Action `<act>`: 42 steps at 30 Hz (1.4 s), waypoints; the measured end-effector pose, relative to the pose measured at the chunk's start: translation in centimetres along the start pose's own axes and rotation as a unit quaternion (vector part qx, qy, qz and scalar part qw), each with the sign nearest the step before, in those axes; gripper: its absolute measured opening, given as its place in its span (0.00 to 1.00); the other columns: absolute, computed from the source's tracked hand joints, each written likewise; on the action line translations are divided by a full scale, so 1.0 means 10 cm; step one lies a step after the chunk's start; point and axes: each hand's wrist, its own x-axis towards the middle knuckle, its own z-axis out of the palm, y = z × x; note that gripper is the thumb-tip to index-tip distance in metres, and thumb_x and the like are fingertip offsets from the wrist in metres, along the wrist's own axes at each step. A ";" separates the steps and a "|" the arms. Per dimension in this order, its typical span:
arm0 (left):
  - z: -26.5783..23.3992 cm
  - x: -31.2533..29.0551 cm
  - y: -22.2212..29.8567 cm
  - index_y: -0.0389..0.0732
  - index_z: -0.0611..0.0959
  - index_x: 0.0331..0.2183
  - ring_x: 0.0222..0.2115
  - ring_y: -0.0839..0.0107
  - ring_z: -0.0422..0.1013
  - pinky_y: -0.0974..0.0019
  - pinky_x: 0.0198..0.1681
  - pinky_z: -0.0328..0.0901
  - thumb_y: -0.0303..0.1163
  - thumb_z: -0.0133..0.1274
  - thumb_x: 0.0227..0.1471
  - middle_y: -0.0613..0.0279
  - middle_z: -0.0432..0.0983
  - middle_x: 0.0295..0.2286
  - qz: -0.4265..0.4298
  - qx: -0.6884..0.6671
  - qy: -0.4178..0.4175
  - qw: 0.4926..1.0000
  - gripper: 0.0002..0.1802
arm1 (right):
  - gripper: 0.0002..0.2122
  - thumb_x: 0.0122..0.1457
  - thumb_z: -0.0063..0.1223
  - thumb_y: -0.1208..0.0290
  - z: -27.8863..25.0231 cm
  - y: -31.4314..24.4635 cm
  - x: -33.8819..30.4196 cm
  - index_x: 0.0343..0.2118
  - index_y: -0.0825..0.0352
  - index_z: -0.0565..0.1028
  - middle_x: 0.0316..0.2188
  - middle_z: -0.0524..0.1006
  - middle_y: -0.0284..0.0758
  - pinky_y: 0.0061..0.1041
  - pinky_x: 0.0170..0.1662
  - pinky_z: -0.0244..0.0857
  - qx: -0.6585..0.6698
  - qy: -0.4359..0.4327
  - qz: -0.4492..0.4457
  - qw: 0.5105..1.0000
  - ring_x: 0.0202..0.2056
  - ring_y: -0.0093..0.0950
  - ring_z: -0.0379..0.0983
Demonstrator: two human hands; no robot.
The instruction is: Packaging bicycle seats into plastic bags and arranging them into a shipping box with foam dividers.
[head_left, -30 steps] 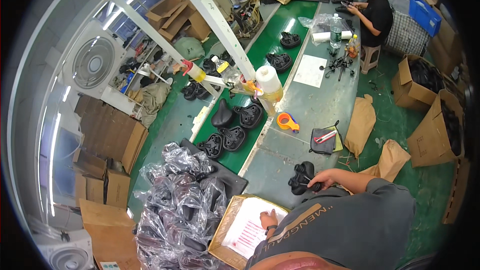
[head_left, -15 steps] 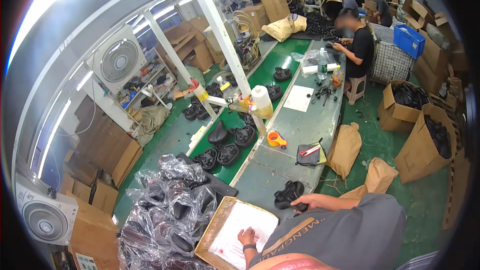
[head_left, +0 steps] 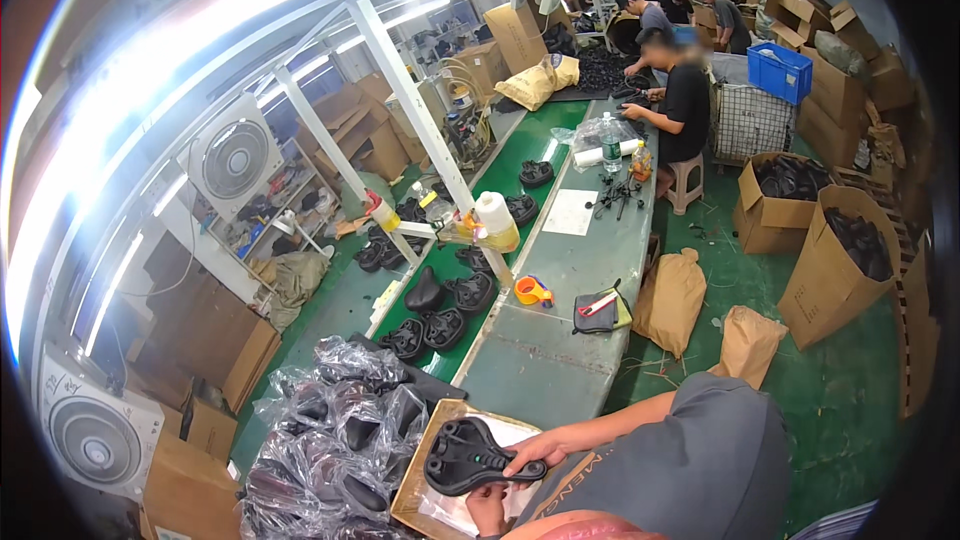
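Note:
A black bicycle saddle (head_left: 462,452) lies underside up over the cardboard box in front of me. My right hand (head_left: 524,458) grips it near its narrow nose, at the right end. Just below the saddle's near edge is my left hand (head_left: 487,506), with its fingers curled and their tips partly hidden; what they pinch cannot be made out. Beneath, the open cardboard box (head_left: 408,500) shows white sheet-like material, mostly covered by the saddle and my hands. Left of the box is a heap of saddles in clear plastic bags (head_left: 325,440).
Several unwrapped saddles (head_left: 443,328) lie on the green belt (head_left: 545,130). On the grey-green bench (head_left: 540,350) are an orange tape dispenser (head_left: 532,290) and a dark pouch (head_left: 603,310) with a red-and-white cutter. A white post (head_left: 420,110) stands between. A co-worker (head_left: 685,105) sits farther along the bench.
My right hand has brought the saddle from the bench leftward over the box. My left hand, before flat on the white material, is now curled at the saddle's near edge.

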 end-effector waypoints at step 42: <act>0.98 0.26 1.44 0.38 0.89 0.37 0.25 0.75 0.75 0.70 0.28 0.68 0.45 0.60 0.66 0.64 0.82 0.26 0.014 0.201 0.127 0.971 0.18 | 0.32 0.63 0.66 0.76 0.19 -0.73 -1.55 0.67 0.65 0.62 0.47 0.80 0.40 0.32 0.47 0.81 0.014 0.076 -0.175 0.981 0.45 0.32 0.83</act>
